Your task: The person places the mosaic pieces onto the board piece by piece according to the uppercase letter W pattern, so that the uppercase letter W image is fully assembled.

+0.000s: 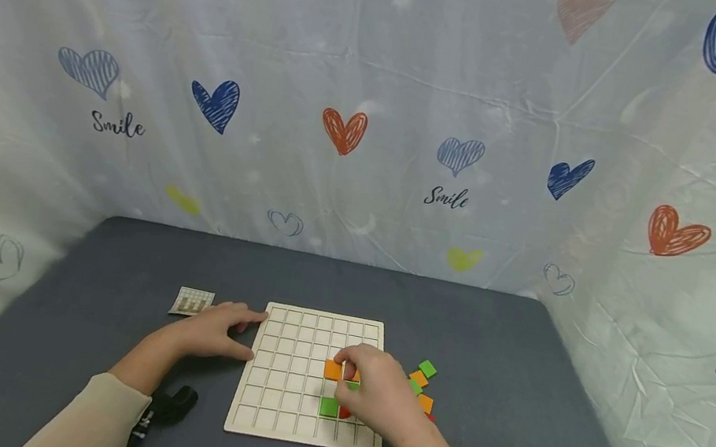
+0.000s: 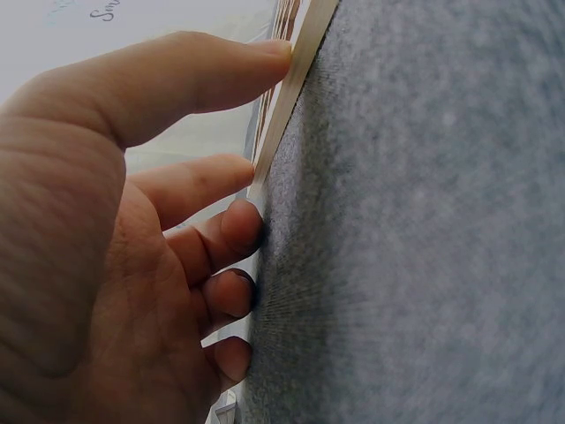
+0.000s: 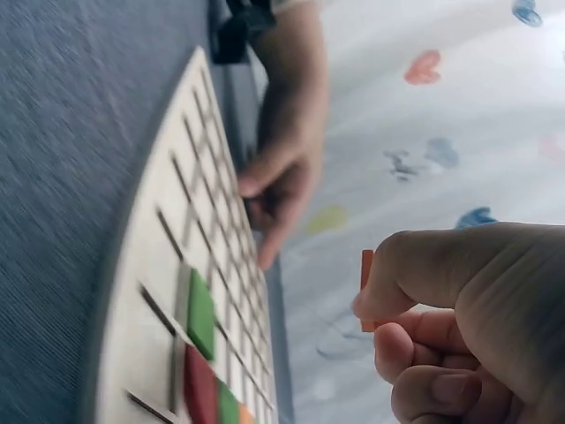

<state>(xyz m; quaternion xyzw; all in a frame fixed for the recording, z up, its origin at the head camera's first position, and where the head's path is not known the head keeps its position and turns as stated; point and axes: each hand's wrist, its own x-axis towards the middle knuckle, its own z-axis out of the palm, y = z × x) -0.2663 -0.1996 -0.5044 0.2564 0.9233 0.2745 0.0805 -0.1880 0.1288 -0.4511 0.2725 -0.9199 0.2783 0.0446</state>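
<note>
A pale wooden board [image 1: 283, 380] with a grid of square cells lies on the table. My right hand [image 1: 380, 391] is over its right half and pinches an orange square tile [image 3: 366, 305] between thumb and fingers, held above the board in the right wrist view. On the grid sit a green tile [image 1: 329, 407], a red tile [image 1: 344, 413] beside it, and further green and orange tiles partly hidden under the hand. At the board's left edge my left hand [image 1: 211, 331] touches the rim with thumb and index fingertips, its other fingers loosely bent.
Several loose green, orange and red tiles [image 1: 427, 368] lie right of the board, some hidden by the right arm. A small card with a printed grid [image 1: 193, 301] is behind the left hand. The dark grey tablecloth [image 1: 492, 359] ends at a curtain printed with hearts.
</note>
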